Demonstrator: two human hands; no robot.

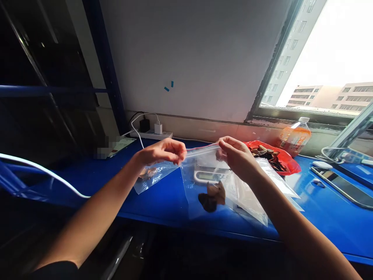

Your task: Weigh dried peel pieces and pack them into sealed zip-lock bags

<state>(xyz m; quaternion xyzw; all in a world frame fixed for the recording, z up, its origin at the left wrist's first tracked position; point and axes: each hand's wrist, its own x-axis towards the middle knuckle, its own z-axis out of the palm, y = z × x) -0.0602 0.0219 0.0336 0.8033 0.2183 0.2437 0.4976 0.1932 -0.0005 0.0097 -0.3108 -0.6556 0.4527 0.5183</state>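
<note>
A clear zip-lock bag (pixel 192 194) with a red line along its top hangs between my hands. Several dark and brown dried pieces (pixel 214 194) lie at its bottom. My left hand (pixel 167 151) pinches the bag's top left corner, and my right hand (pixel 234 153) grips the top edge near the right corner. Through the film a white digital scale (pixel 206 175) shows on the table behind. Below my left hand lies another clear bag (pixel 155 177) with brown pieces in it. A stack of empty clear bags (pixel 250 196) is under my right forearm.
A red tray (pixel 291 165) of dried pieces sits behind the bags, with an orange-labelled bottle (pixel 295 136) by the window. A phone (pixel 346 186) and an earbud case (pixel 322 165) lie on the blue table (pixel 157 204) at right. A power strip (pixel 151 134) with chargers stands against the wall.
</note>
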